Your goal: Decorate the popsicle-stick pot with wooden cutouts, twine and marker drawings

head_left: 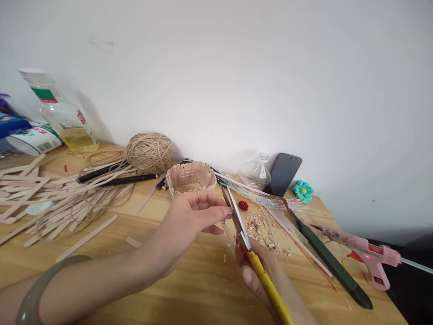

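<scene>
My right hand [259, 271] is wrapped round a pair of scissors [270, 289] with yellow handles. Their metal blades point up and away, slightly apart. Right at the blades, my left hand [199, 212] has thumb and forefinger pinched together; whatever lies between them is too small or hidden to name. A ring is on one finger, and a bangle [37, 289] circles the left wrist. Just behind the left hand stands a small basket [191, 176] made of wooden stick pieces, partly covered by that hand. A red rose-shaped piece [243, 206] lies beyond the blades, beside wood chips [262, 228].
Craft sticks [88, 237] and cord are heaped at the left, near a twine ball [150, 152] and a bottle [72, 122]. Toward the right lie a dark green-handled tool [333, 262] and a pink glue gun [372, 257]. A phone [283, 174] leans against the wall.
</scene>
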### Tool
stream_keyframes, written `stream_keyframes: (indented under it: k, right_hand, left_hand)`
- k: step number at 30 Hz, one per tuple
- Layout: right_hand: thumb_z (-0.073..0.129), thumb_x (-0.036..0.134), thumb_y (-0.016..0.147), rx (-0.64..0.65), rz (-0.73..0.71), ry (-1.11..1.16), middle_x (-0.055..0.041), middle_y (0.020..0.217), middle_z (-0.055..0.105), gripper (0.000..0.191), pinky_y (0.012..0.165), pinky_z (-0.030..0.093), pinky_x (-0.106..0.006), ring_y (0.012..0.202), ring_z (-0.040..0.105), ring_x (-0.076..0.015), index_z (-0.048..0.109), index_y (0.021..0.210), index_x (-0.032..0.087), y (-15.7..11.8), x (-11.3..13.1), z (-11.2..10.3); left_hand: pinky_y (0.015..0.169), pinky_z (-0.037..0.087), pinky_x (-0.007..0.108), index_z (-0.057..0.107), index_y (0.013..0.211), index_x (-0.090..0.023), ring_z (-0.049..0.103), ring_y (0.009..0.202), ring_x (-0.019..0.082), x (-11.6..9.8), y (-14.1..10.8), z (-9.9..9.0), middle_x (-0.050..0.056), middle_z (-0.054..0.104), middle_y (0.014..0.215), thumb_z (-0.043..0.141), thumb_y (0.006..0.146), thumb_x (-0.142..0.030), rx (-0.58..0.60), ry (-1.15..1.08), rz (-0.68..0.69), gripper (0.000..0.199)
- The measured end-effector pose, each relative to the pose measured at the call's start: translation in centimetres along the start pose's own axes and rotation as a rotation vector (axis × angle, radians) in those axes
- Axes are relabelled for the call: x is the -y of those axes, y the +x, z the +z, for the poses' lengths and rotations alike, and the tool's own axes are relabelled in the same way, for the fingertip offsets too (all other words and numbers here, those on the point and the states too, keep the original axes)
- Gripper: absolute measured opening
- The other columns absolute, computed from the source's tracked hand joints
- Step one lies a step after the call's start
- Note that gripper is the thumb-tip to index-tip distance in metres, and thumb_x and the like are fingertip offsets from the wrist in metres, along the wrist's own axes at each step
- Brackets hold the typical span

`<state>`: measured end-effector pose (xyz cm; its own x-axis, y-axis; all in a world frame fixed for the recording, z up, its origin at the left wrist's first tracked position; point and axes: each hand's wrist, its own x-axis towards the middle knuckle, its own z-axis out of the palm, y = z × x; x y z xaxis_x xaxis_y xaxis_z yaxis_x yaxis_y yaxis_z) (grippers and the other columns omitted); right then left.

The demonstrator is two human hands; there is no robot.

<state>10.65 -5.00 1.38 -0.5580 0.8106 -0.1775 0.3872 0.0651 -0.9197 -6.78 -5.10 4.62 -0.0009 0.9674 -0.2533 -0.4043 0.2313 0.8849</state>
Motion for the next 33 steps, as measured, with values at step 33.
stream_keyframes:
  k: [33]
  right_hand:
    - [0.044,0.084,0.062,-0.022,0.017,-0.024,0.0058,0.054,0.030,0.062,0.044,0.021,-0.024,0.048,0.026,-0.0093,0.036,0.061,0.022,0.32,-0.36,-0.39]
  left_hand:
    - [0.055,0.050,0.018,0.068,0.064,-0.015,0.059,0.066,0.011,-0.19,0.31,-0.19,0.001,0.068,0.068,0.073,0.064,-0.020,-0.045,-0.007,0.036,0.007]
